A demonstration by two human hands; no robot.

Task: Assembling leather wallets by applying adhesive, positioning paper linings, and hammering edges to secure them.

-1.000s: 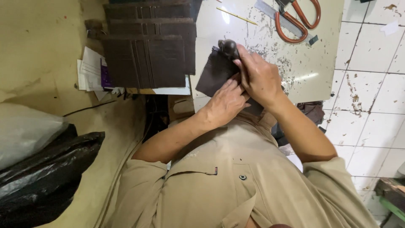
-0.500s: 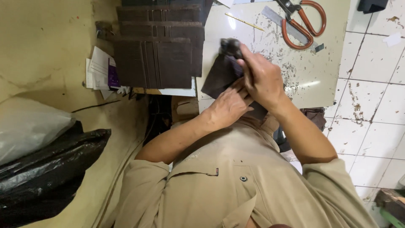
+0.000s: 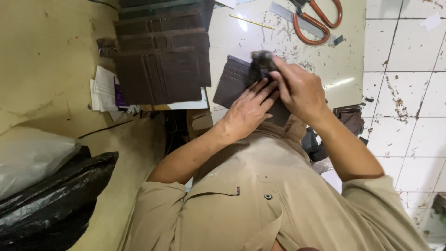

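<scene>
Both hands work one brown leather piece [image 3: 234,81] on the pale surface [image 3: 297,60]: left hand [image 3: 246,111] flat on it, right hand [image 3: 299,90] clenched around a dark pad [image 3: 263,59] rubbing its top edge, finished-looking pieces [image 3: 160,74] stacked just beside, scissors [image 3: 316,21] beyond.

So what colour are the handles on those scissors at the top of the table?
Orange-red handles on the scissors, seen clearly in the head view, lying apart from both hands.
</scene>
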